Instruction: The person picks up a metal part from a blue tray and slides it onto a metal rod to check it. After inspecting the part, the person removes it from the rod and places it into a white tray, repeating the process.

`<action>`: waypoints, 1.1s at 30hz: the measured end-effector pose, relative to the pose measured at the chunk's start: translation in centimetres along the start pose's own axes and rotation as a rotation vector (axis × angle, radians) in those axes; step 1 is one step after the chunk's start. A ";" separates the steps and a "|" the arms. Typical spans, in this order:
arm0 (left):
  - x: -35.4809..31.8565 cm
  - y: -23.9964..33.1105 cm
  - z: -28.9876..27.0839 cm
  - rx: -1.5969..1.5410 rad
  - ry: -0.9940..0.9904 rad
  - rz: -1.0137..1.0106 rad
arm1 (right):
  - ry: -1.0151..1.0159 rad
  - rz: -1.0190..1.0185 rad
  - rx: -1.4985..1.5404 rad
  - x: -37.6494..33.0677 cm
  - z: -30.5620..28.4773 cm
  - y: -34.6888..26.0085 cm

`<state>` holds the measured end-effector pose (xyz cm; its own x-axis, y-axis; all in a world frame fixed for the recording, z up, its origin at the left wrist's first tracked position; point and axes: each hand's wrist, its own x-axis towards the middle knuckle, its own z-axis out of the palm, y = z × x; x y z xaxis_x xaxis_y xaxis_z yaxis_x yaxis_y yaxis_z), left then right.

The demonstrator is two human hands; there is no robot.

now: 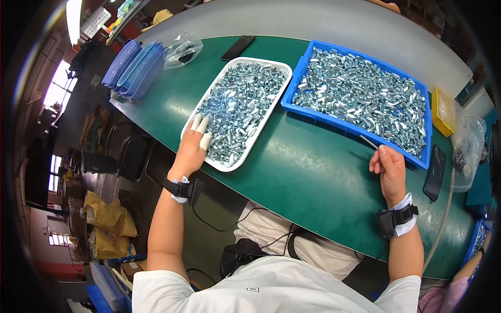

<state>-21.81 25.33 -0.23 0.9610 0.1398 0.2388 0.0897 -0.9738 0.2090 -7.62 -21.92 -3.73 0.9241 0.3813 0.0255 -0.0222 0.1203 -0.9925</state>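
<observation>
My left hand (191, 147) reaches over the left rim of a white tray (223, 168). White finger covers sit on several of its fingers, which are apart and rest on the small shiny metal pieces (242, 96) heaped inside. My right hand (389, 166) is closed around a thin metal rod (369, 142), whose tip points up and left toward the near wall of a large blue tray (334, 124). That tray is filled with similar metal pieces (365, 94). Each wrist wears a black strapped device over white cloth.
Blue bins (136, 70) and a clear plastic bag (183, 50) stand at the far left of the green table (282, 182). A dark flat object (238, 48) lies behind the white tray. On the right are a yellow box (442, 111), a phone (434, 175) and another person's arm (472, 266).
</observation>
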 end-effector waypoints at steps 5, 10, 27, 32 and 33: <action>0.4 -1.0 0.0 0.003 0.117 -0.038 | -0.012 0.007 -0.017 -0.1 -0.1 -0.1; 1.8 2.8 -1.3 -0.026 0.259 -0.187 | -0.007 -0.009 -0.017 -0.2 -0.5 -0.2; 18.4 22.4 9.2 -0.138 0.003 0.456 | 0.058 -0.014 0.068 -0.1 -0.3 0.4; 18.4 22.4 9.6 -0.220 -0.106 0.356 | 0.056 -0.010 0.042 -0.2 -0.6 0.4; 18.1 22.5 9.3 -0.234 -0.130 0.327 | 0.058 -0.006 0.040 -0.2 -0.6 0.3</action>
<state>0.02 4.29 -0.04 0.9552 -0.2082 0.2102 -0.2730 -0.8940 0.3553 -7.61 -22.55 -4.16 0.9448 0.3268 0.0232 -0.0309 0.1593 -0.9867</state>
